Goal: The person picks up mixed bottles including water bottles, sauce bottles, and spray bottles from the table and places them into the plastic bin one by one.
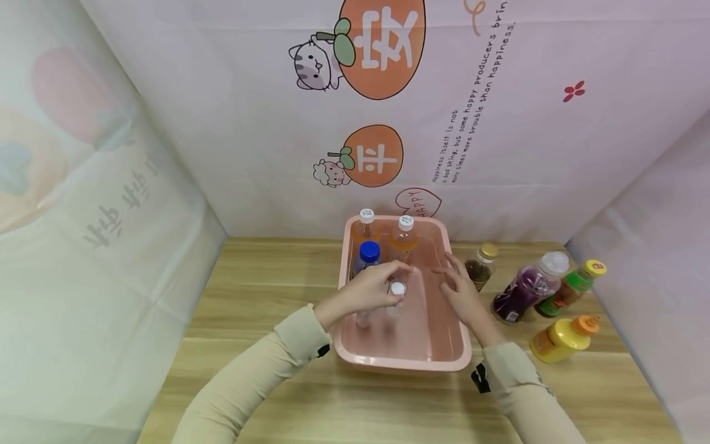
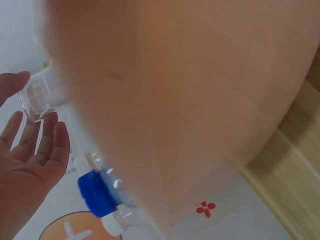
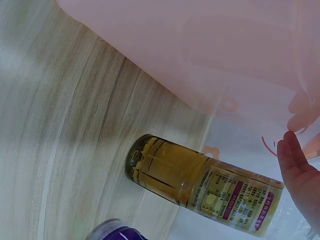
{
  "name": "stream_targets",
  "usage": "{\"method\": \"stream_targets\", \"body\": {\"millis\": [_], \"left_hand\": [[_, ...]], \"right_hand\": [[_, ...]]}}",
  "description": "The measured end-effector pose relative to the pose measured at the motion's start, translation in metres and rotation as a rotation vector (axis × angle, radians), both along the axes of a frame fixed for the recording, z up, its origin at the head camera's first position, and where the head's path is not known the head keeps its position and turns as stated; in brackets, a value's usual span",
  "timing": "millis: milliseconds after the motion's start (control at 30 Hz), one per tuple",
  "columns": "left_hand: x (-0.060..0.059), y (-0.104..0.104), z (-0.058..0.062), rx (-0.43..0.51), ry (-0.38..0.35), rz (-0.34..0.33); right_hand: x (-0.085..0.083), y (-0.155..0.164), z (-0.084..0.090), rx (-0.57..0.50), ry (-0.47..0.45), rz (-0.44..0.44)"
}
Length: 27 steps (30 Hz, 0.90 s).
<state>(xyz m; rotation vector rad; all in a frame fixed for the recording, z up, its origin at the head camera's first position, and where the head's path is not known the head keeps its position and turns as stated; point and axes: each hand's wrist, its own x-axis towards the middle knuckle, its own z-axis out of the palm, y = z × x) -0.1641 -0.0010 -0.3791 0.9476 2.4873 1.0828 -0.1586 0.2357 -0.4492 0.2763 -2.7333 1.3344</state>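
Observation:
A pink plastic basin [image 1: 402, 362] stands on the wooden table with several bottles inside. My left hand [image 1: 368, 287] reaches over its left rim, thumb and fingers spread around the top of a clear white-capped bottle [image 1: 397, 288]. In the left wrist view, the thumb is above that clear bottle's top [image 2: 42, 95] and the loosely bent fingers lie below it, with gaps showing. Beside this hand stands a blue-capped bottle [image 1: 369, 251]. Over the right rim, my right hand [image 1: 461, 293] holds nothing, its fingers extended; an amber glass bottle [image 3: 195, 185] stands close by outside the basin.
At the basin's back are two white-capped bottles, one left [image 1: 367, 217] and one right [image 1: 406, 224]. Right of the basin stand a purple bottle [image 1: 527, 290], a green-labelled yellow-capped bottle [image 1: 571, 287] and a yellow squeeze bottle [image 1: 560, 340]. Printed cloth walls [image 1: 266, 154] enclose the table.

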Motion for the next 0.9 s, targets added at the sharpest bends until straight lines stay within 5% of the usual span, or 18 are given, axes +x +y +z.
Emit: {"method": "stream_targets", "body": {"millis": [367,900], "left_hand": [[-0.002,-0.001,-0.023,-0.089,0.009,-0.020],[-0.020,0.001,-0.047,-0.223,-0.022,-0.046]], "right_hand": [[0.002,-0.005,-0.005,-0.005,-0.013,0.006],[-0.004,-0.002,-0.001,-0.009,-0.025,-0.007]]}}
